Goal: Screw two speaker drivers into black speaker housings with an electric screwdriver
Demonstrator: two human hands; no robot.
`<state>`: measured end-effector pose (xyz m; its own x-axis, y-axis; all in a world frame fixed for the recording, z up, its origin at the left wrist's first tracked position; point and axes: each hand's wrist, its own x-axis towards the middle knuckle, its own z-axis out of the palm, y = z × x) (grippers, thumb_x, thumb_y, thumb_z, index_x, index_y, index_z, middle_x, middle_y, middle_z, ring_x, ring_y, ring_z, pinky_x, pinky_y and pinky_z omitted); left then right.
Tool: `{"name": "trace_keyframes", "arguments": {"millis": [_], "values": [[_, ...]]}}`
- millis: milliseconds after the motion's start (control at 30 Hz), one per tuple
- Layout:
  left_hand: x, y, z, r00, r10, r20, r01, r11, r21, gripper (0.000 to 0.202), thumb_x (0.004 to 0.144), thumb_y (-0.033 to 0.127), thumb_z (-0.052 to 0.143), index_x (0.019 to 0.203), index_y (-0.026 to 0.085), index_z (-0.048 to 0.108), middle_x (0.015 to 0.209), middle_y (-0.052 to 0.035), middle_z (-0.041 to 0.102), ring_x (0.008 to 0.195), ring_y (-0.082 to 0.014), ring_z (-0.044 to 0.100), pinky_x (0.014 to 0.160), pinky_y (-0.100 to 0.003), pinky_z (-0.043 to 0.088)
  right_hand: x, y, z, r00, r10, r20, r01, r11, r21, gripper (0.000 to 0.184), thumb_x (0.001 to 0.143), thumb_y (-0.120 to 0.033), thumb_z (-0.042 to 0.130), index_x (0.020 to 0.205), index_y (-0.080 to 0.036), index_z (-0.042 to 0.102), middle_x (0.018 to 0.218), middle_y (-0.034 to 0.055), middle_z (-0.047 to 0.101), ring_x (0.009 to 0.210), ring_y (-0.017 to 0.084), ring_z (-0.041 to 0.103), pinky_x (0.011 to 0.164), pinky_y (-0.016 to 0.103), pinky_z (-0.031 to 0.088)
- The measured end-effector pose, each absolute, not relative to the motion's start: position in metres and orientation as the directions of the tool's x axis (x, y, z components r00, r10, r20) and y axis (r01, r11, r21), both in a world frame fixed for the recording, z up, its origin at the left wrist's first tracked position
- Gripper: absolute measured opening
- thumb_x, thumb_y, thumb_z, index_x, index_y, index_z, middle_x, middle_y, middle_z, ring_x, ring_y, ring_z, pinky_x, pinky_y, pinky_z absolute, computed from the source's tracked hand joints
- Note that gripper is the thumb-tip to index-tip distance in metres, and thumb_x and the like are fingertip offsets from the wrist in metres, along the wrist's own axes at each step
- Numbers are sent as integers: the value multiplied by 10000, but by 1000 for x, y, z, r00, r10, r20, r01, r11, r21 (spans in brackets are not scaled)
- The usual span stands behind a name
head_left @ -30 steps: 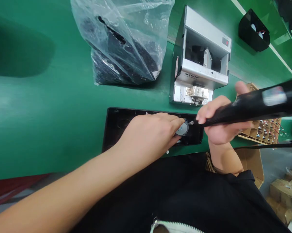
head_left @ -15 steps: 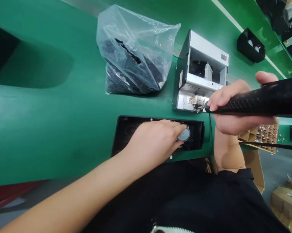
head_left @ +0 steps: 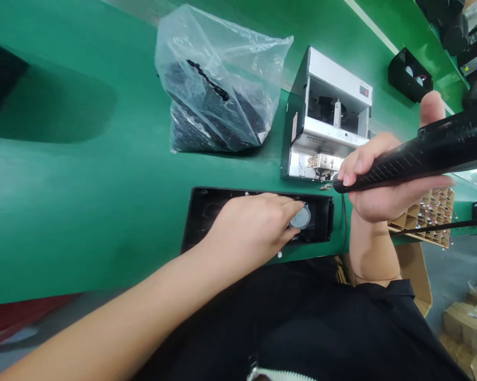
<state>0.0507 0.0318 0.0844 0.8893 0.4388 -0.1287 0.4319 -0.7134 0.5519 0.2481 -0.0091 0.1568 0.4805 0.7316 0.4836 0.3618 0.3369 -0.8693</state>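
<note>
My left hand (head_left: 258, 219) reaches into a long black plastic housing (head_left: 321, 219), its thumb and fingers closed about the edge of a round grey speaker (head_left: 301, 217). The palm hides the middle of the housing. My right hand (head_left: 375, 177) is wrapped around a black electric screwdriver (head_left: 413, 156), thumb raised. The screwdriver's bit points left, just in front of a silver screw feeder (head_left: 333, 127) and above the housing's right end. Whether a screw sits on the bit is too small to tell.
A clear plastic bag (head_left: 222, 95) of black parts lies behind the housing. Another black housing (head_left: 411, 74) with round parts stands at the back right. A divided cardboard box (head_left: 432, 217) of wired parts is to the right, and a cable (head_left: 344, 222) runs beside my housing.
The screwdriver's tip has come away from the screw feeder, slightly left and toward the housing, and its body has tilted up. My left hand has stayed nearly still.
</note>
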Motion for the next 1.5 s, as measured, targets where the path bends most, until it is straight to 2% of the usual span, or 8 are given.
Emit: {"name": "trace_keyframes", "arguments": {"millis": [133, 233, 433, 667, 967, 1200, 1333, 1500], "values": [[47, 31, 81, 887, 452, -92, 422, -717, 555, 316, 1049, 345, 776, 1323, 325, 931, 1337, -62, 972, 1158, -385, 930, 766, -415, 649, 242, -23, 177, 582, 700, 412, 243, 334, -911, 954, 809, -1141, 734, 1509, -493, 773, 678, -69, 602, 443, 186, 525, 472, 365, 538], [45, 30, 77, 884, 464, -59, 417, -725, 548, 387, 1069, 360, 765, 1423, 340, 919, 1377, -70, 965, 1206, -392, 932, 807, -425, 675, 239, -17, 177, 627, 642, 441, 218, 399, -891, 850, 911, -1118, 654, 1447, -473, 791, 670, -75, 571, 427, 168, 536, 469, 335, 546], [50, 28, 78, 873, 473, -117, 460, -721, 518, 444, 1043, 359, 808, 1469, 308, 923, 1423, -110, 951, 1248, -451, 926, 876, -493, 718, 256, 15, 144, 523, 687, 504, 484, 248, -839, 1247, 789, -1280, 292, 1606, -406, 646, 729, -85, 410, 452, 140, 436, 502, 328, 551], [48, 31, 80, 874, 466, -137, 458, -697, 552, 435, 1035, 365, 820, 1455, 311, 920, 1430, -106, 950, 1251, -429, 924, 859, -455, 708, 259, 9, 139, 425, 693, 582, 376, 450, -810, 683, 1054, -1038, 493, 1520, -538, 519, 780, -82, 493, 494, 180, 502, 505, 338, 513], [48, 29, 80, 883, 453, -124, 445, -722, 530, 435, 1044, 381, 849, 1468, 311, 915, 1431, -78, 952, 1253, -426, 925, 830, -447, 690, 268, 17, 114, 438, 707, 555, 452, 360, -816, 961, 1018, -1104, 228, 1770, -516, 339, 810, -54, 417, 484, 214, 492, 501, 402, 552], [51, 30, 81, 870, 469, -148, 473, -712, 519, 440, 1027, 349, 864, 1463, 329, 924, 1438, -70, 951, 1256, -426, 923, 828, -449, 687, 280, 26, 84, 226, 755, 615, 685, 326, -652, 884, 1091, -1003, 299, 1705, -453, 618, 809, -15, 418, 496, 205, 520, 497, 402, 604], [50, 31, 82, 875, 463, -140, 462, -712, 529, 447, 1045, 340, 859, 1488, 324, 917, 1465, -88, 941, 1270, -419, 921, 851, -448, 687, 273, 32, 103, 310, 778, 546, 628, 264, -732, 896, 1086, -1011, 297, 1652, -436, 685, 778, -22, 407, 472, 195, 536, 466, 367, 592], [51, 32, 85, 886, 445, -126, 445, -743, 500, 339, 1055, 328, 843, 1383, 312, 929, 1360, -67, 968, 1200, -416, 931, 773, -450, 643, 252, 8, 140, 414, 544, 730, 429, 590, -684, 891, 1012, -1087, 441, 1547, -450, 760, 647, -87, 412, 334, 109, 280, 293, 278, 308]]}}
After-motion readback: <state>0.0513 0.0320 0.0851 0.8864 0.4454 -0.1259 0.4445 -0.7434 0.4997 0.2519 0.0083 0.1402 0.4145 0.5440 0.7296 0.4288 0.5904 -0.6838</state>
